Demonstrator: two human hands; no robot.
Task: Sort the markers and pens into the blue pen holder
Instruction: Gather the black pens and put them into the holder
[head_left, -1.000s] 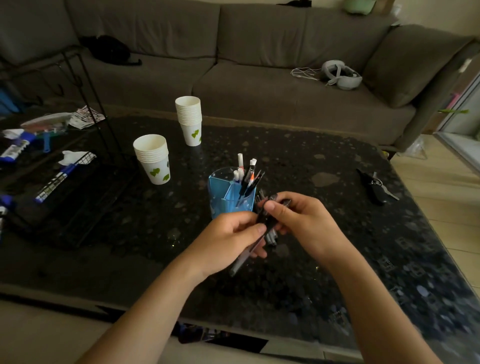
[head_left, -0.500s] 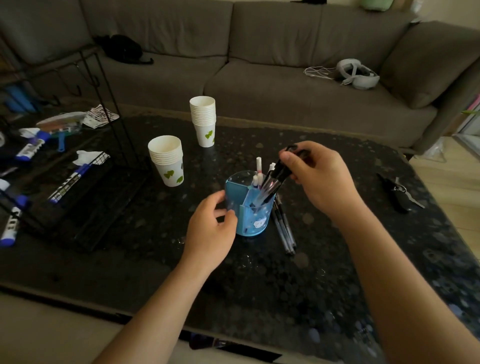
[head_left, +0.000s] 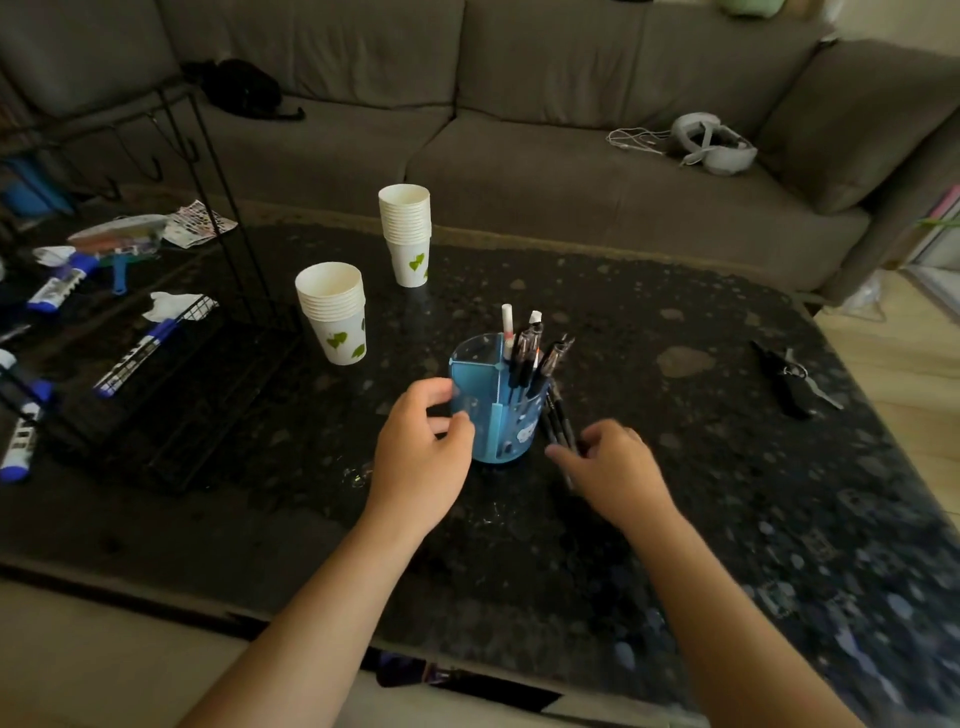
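Looking down from head height, a person reaches both bare arms over a dark speckled stone table (head_left: 675, 322) in front of a grey fabric sofa (head_left: 519, 156). At far left, blue-capped white markers (head_left: 130, 358) lie scattered around a black wire rack (head_left: 171, 395). Further right stand two stacks of white paper cups with green leaf prints (head_left: 332, 312), one nearer, one further back. At centre sits the translucent blue plastic pen holder (head_left: 493, 410), upright and divided into compartments, with several dark pens and white-tipped markers (head_left: 524, 348) standing in its right-hand section. The left hand (head_left: 421, 457) curls around the holder's left side, thumb and fingers touching its wall. Just right of the holder, a few loose black pens (head_left: 558, 421) lie on the table. The right hand (head_left: 613, 467) sits over their near ends, fingers bent and partly open; motion blur hides whether it grips them. At far right lies a black key fob with keys (head_left: 789, 379).
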